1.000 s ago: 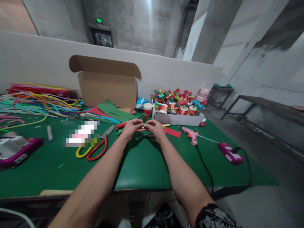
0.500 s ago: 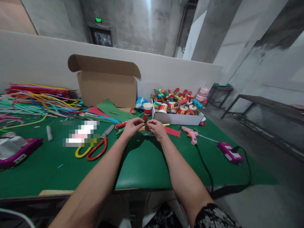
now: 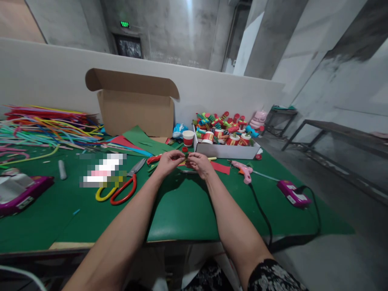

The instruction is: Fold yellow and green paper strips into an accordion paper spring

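My left hand [image 3: 169, 162] and my right hand [image 3: 198, 163] meet above the middle of the table. Both are closed, fingertips pinching a small red and green craft piece [image 3: 185, 150] between them. Its round red top shows over the fingers, with a bit of green below; the lower part is hidden. Just behind stands a white and red paper cup [image 3: 188, 138]. Under and beside the right hand lies a strip of red paper [image 3: 220, 167]. Near the left hand is a red handle [image 3: 153, 159], partly covered.
Large scissors [image 3: 124, 188] with red and yellow handles lie to the left. On the right are a pink glue gun [image 3: 244, 171] and a purple power strip [image 3: 293, 194], joined by a black cord. A white box [image 3: 230, 152] of finished crafts and a cardboard box [image 3: 136, 113] stand behind.
The fingertips have shifted slightly around the small craft piece, and less of its green part shows beneath the red top. Both hands still hold it in the same place.
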The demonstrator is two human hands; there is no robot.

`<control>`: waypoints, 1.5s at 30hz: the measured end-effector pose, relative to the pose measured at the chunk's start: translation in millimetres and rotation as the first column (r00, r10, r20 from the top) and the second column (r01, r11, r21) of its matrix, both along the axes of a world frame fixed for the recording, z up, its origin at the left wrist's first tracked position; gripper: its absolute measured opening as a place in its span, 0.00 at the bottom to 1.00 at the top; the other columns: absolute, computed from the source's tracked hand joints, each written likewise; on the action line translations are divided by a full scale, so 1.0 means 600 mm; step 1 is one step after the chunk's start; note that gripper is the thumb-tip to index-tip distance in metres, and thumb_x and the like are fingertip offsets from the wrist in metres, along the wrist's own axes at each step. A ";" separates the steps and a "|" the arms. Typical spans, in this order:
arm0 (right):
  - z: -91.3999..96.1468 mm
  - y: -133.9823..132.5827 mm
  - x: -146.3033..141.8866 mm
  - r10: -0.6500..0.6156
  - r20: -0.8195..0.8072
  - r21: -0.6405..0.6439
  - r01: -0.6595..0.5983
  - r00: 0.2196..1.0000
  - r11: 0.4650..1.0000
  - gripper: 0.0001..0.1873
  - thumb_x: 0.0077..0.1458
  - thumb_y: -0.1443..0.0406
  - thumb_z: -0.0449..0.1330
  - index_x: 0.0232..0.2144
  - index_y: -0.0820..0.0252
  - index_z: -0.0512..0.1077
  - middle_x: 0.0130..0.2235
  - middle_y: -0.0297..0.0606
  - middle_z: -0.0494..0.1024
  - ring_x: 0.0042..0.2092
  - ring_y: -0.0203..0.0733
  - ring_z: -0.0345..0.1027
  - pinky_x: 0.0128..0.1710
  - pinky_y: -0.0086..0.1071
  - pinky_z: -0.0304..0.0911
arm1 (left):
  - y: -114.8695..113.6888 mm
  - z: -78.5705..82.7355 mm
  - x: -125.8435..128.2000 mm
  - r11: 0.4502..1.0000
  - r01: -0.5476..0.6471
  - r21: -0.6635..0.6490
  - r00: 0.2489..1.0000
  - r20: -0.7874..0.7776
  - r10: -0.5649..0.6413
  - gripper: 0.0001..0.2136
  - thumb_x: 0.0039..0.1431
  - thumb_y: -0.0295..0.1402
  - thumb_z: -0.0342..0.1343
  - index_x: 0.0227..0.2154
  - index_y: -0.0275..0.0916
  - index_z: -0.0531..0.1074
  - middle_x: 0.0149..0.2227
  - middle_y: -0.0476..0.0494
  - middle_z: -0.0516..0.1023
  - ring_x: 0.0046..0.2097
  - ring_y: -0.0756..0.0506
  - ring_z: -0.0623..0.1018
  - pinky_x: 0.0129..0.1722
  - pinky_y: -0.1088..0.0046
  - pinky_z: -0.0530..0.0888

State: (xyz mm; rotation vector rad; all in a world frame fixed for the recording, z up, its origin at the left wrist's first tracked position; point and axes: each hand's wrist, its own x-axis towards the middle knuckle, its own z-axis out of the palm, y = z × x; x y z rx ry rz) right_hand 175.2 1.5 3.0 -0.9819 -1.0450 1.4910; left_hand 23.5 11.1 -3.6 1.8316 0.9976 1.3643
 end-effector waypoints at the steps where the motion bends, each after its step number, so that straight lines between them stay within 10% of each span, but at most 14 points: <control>1: 0.000 0.000 0.001 0.007 0.001 -0.009 -0.007 1.000 1.000 0.13 0.32 0.65 0.68 0.23 0.61 0.69 0.20 0.30 0.72 0.24 0.32 0.67 0.29 0.28 0.65 | -0.001 0.001 0.000 1.000 -0.003 0.016 1.000 -0.011 0.003 0.09 0.44 0.38 0.59 0.23 0.37 0.74 0.25 0.47 0.75 0.28 0.48 0.71 0.30 0.73 0.67; 20: 0.010 -0.002 0.003 0.037 -0.132 -0.098 -0.050 0.991 0.994 0.07 0.46 0.63 0.63 0.23 0.62 0.71 0.22 0.33 0.74 0.26 0.33 0.70 0.30 0.28 0.70 | -0.022 0.019 -0.001 0.996 0.006 0.084 0.993 -0.120 0.004 0.09 0.49 0.37 0.55 0.26 0.38 0.76 0.31 0.44 0.78 0.35 0.45 0.74 0.39 0.72 0.68; 31: 0.004 0.000 0.004 0.030 -0.030 0.114 -0.027 0.999 0.993 0.17 0.31 0.64 0.70 0.28 0.61 0.72 0.26 0.31 0.75 0.28 0.33 0.71 0.36 0.31 0.68 | -0.004 0.011 -0.005 0.984 0.012 -0.177 0.973 0.230 0.030 0.15 0.45 0.45 0.58 0.28 0.37 0.75 0.28 0.45 0.77 0.33 0.45 0.74 0.35 0.71 0.69; 45: 0.002 0.000 -0.004 -0.063 0.201 0.329 -0.007 0.978 0.944 0.10 0.38 0.63 0.65 0.27 0.59 0.73 0.26 0.31 0.74 0.28 0.34 0.69 0.35 0.32 0.67 | -0.008 0.006 0.003 0.946 0.080 -0.313 0.976 0.218 -0.010 0.18 0.36 0.46 0.65 0.24 0.36 0.75 0.22 0.46 0.75 0.26 0.48 0.72 0.30 0.72 0.67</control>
